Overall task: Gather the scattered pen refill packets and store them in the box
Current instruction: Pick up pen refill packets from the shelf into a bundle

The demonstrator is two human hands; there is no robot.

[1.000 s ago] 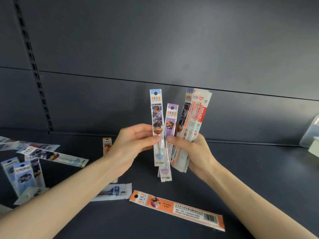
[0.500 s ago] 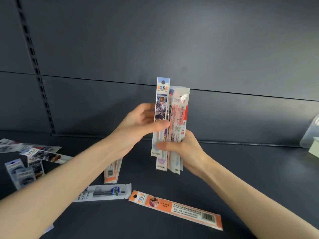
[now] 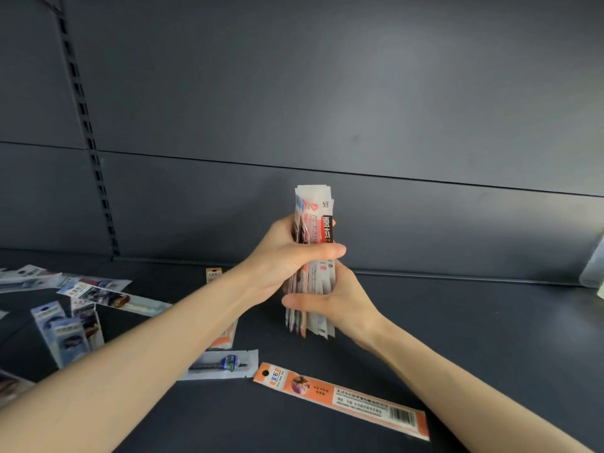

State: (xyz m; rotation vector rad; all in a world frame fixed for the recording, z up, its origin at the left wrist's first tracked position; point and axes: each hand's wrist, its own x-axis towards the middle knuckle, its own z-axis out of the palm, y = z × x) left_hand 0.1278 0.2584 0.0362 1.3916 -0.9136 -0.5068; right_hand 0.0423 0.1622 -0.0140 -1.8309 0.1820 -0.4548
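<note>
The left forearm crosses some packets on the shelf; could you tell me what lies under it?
Under the left forearm lies an orange packet, its top and bottom showing. Its middle is covered. A clear packet is partly hidden too.

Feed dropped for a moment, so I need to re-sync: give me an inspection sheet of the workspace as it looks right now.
Surface: dark shelf deck, bare on its right half.
Job's things: upright bundle of refill packets held in both hands; orange packet lying flat near the front; clear packet with a blue-green label beside it; another orange packet mostly hidden behind the left forearm; loose packets scattered at left.
Box: a pale translucent container at the right edge, cut off; cannot tell if it is the box.
Clutter: nothing seen.
Grippers: left hand wraps the bundle's middle; right hand grips it lower down.
Cables: nothing seen.
Surroundings: dark back panel with slotted upright.
</note>
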